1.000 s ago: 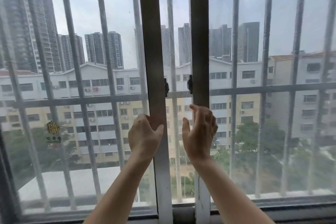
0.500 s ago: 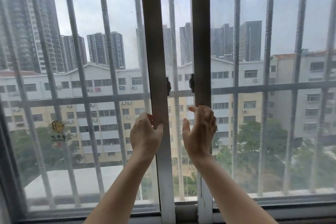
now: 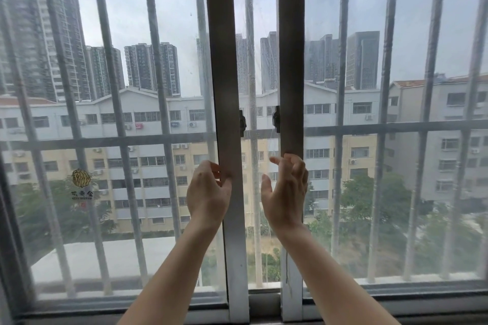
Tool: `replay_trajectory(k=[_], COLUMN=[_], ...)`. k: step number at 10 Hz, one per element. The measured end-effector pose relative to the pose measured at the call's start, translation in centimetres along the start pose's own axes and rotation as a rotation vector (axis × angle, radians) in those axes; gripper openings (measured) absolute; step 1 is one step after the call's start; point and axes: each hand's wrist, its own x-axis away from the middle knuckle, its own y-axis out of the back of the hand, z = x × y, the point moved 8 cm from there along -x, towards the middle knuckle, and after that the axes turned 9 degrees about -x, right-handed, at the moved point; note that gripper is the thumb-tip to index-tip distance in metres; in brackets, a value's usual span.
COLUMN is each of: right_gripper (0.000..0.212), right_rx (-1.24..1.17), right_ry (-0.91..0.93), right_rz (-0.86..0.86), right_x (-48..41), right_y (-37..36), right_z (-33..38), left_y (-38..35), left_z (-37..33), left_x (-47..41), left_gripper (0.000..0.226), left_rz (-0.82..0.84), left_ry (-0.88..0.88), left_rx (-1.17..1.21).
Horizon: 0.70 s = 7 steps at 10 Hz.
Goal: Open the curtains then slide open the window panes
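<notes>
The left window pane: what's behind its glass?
Behind the left window pane stand grey security bars, then apartment blocks and towers. The left hand and forearm hide a small part.

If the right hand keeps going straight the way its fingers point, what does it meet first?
The right hand points up along the right pane's frame, fingers curled on its edge. Going straight up, it would likely first reach the black latch on that frame's inner edge, though depth is unclear.
</notes>
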Motion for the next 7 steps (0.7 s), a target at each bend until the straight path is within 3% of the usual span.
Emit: replay_trajectory(k=[4, 5, 7], right_gripper=[0.032, 0.031, 0.019], right_rx=[0.021, 0.021, -0.191], right_ry=[0.064, 0.041, 0.050], right_rz=[0.124, 0.183, 0.238], right_x=[0.1, -0.2, -0.2], right_y=[0.3, 0.4, 2.8], right_z=[-0.1, -0.2, 2.8], left_y=[-1.6, -1.4, 3.5], left_z=[-0.3, -0.3, -3.7], left_x=[1.8, 2.1, 3.6], left_gripper=[0.059, 0.062, 0.043], left_rz=[0.156, 0.205, 0.112], left_ry=[0.080, 0.106, -0.025], left_rx=[0.087, 0.128, 0.377])
